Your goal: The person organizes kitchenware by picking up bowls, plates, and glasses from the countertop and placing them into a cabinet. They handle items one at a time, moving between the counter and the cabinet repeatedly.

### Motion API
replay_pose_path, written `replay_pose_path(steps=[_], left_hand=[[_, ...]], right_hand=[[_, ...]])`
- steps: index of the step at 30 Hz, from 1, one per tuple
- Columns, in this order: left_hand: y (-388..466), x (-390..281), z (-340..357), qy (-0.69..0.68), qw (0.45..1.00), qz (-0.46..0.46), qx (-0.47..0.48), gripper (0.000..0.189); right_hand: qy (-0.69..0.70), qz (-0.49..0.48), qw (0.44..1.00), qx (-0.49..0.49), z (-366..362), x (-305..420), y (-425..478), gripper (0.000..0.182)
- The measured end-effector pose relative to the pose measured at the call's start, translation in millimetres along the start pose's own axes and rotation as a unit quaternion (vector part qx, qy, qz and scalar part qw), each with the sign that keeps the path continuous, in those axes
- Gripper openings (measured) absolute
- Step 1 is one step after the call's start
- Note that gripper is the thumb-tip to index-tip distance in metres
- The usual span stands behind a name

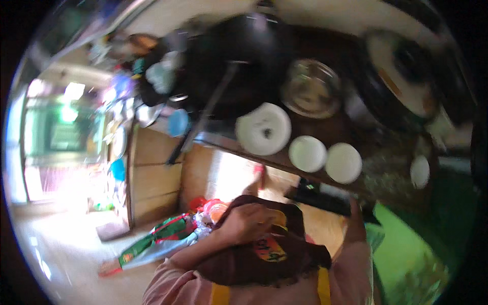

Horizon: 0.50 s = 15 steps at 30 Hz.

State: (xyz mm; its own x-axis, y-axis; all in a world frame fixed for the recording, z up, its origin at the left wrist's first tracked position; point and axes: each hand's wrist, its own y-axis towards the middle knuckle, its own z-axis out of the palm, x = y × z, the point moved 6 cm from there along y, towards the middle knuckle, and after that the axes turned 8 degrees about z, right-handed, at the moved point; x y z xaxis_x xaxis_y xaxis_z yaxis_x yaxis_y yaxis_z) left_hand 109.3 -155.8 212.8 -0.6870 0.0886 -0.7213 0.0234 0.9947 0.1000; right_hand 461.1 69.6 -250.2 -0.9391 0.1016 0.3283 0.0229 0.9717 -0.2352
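Observation:
My left hand [249, 223] is in front of the brown apron [244, 267], fingers bent over its yellow print. Blur hides whether anything is in it. Over to the right, my right hand [355, 209] is beside a long dark object [324, 200] below the counter edge. I cannot tell whether it grips that object. Ahead, along the counter's front, stand a large white dish [263, 131] with dark specks and two smaller white bowls [307, 154] [343, 163]. Behind them is a round clear lid or dish [312, 89].
A long-handled utensil [211, 106] juts over the counter edge near a blue cup [178, 122]. Dark cookware [404, 76] fills the back right. At left stands a wooden cabinet [156, 171]. What looks like a green trouser leg [164, 232] extends across the floor.

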Motion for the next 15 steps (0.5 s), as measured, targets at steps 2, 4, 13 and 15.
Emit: replay_pose_path(steps=[2,4,13,15], left_hand=[[-32,8,-4,-0.002,0.999,-0.022,-0.045,0.019],[-28,2,-22,0.027,0.997,0.05,-0.061,0.017],[-64,32,-102,-0.043,0.971,0.082,-0.221,0.012],[-71,43,-128,-0.033,0.966,0.087,-0.242,0.011]], right_hand=[[-0.005,-0.053,0.999,0.008,-6,33,-9,0.047],[-0.013,-0.071,0.997,-0.004,-13,53,-14,0.046],[-0.181,-0.108,0.977,-0.017,-28,114,-46,0.041],[-0.226,-0.112,0.967,-0.017,-29,134,-48,0.04]])
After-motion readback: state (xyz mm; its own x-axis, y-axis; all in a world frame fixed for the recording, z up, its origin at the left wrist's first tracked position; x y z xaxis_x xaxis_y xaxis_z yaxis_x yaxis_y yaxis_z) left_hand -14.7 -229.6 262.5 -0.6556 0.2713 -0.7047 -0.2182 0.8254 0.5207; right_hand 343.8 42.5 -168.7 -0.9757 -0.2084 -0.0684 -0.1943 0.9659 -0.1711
